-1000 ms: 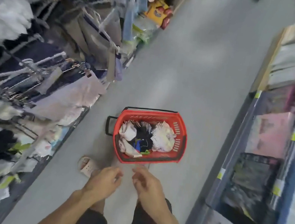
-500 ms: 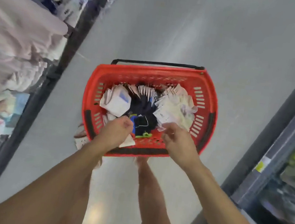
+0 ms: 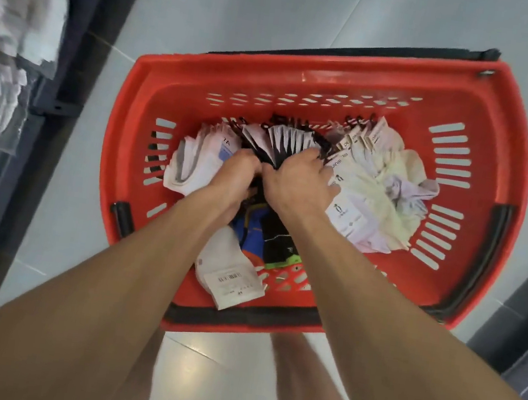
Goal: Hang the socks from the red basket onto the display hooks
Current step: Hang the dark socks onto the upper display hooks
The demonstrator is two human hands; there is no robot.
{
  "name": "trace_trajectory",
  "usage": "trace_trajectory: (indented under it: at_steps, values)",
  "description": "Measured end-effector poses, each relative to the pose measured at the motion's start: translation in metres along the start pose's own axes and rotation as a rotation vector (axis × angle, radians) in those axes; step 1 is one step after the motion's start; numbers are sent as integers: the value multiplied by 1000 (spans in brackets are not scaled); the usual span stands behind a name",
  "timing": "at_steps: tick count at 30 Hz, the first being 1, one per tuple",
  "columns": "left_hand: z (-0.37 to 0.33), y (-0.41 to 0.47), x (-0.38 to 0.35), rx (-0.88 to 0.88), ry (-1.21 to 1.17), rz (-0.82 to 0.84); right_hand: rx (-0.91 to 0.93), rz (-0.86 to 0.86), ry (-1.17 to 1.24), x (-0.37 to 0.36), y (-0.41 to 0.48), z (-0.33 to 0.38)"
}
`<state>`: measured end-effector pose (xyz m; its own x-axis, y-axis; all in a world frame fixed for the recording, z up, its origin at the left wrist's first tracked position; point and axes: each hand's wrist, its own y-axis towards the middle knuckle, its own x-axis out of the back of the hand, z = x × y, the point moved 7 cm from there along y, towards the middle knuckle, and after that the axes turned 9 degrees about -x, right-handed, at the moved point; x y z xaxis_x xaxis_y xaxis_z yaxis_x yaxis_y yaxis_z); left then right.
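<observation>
1. Your bare legs [image 3: 306, 392] stand on the grey tiled floor [image 3: 249, 4] just short of the red basket [image 3: 272, 80], and both forearms reach over its near rim.
2. A black handle [image 3: 239, 316] lies folded along that near rim.
3. Just inside the rim, a white sock pack [image 3: 228, 276] lies with its barcode label up, under your left forearm.
4. Beside it, between your two forearms, lies a blue and black pair [image 3: 270, 241] with a green edge.
5. Your left hand [image 3: 235, 175] and right hand [image 3: 296, 180] are down in the middle of the basket, knuckles touching each other.
6. Both hands have their fingers curled over the black socks [image 3: 291, 142], a fanned bundle with white label cards on top. The left fingertips are buried in it, so how deep that grip goes is hidden.
7. To the left of your left hand, touching it, sits a stack of white socks [image 3: 193, 162] with a label reading 7A.
8. To the right of your right hand, cream socks [image 3: 380, 182] with printed cards spread toward the basket's right wall.
9. All the socks in view are inside the basket, which rests on the floor.
10. Along the left edge runs a dark display rack [image 3: 69, 77] hung with pale packaged goods, too blurred to identify.
</observation>
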<state>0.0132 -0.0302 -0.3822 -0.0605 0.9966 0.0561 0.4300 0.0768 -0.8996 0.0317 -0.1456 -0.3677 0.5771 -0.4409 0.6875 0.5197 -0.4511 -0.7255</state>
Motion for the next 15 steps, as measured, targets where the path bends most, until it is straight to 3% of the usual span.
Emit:
trace_trajectory:
  at_steps: [3,6,13,15]
  values:
    - [2,0,0,27,-124,92,31,-79,-147,-1,15,13]
    - [-3,-7,0,1,-27,154,72,-178,-224,6,25,14]
    - [-6,-19,11,-17,-19,159,350,-244,-58,29,-7,-4]
    - [-5,-29,15,-38,-3,175,414,-212,88,38,-25,-9]
